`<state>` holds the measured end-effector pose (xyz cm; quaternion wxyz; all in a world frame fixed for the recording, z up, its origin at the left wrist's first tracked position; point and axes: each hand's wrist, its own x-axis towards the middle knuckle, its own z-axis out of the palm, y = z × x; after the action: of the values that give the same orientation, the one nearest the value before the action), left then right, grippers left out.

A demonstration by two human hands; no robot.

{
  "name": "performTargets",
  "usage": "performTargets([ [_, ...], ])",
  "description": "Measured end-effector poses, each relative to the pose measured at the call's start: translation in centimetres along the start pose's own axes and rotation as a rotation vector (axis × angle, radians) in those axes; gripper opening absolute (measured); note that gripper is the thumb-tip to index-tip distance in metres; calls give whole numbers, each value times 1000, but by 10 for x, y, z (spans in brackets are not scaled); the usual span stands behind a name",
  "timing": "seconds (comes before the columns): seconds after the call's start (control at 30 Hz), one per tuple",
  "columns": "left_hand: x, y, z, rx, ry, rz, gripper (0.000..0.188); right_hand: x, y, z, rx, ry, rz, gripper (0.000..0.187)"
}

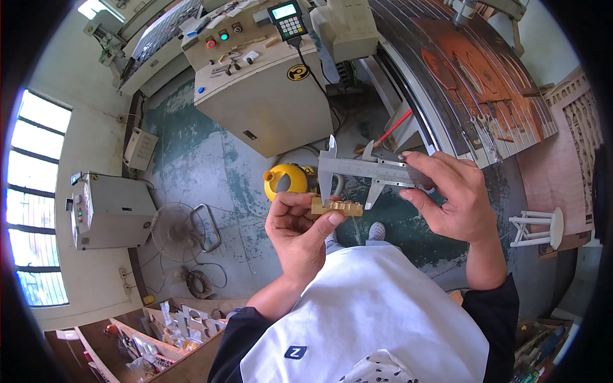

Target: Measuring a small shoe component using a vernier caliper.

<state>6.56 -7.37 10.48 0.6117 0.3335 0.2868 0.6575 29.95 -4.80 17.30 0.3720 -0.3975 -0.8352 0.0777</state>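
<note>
Worn green floor (440,246) lies beyond the metal block (345,208), which my left hand (294,233) pinches with its length side to side, while above the block my right hand (454,198) grips a caliper (357,168), parted tips pointing down.

The caliper (350,167) looks of smooth, satin grey metal, the block (351,209) of golden, brass-like metal with an uneven face, the canister (290,177) of glossy yellow plastic, the garment (377,293) of matt white cloth, and the floor (191,153) patchily painted and worn.
</note>
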Motion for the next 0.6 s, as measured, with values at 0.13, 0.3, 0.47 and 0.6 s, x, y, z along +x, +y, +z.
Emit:
performTargets([
  [0.13, 0, 1, 0, 1, 8, 1, 35, 0, -1, 1, -10, -1, 7, 44],
  [0.3, 1, 1, 0, -2, 13, -1, 35, 2, 0, 1, -13, -1, -1, 44],
  [0.47, 2, -1, -1, 5, 8, 19, 35, 2, -1, 0, -13, -13, 17, 44],
  [0.6, 2, 0, 0, 7, 9, 8, 36, 4, -1, 0, -13, -21, 11, 45],
])
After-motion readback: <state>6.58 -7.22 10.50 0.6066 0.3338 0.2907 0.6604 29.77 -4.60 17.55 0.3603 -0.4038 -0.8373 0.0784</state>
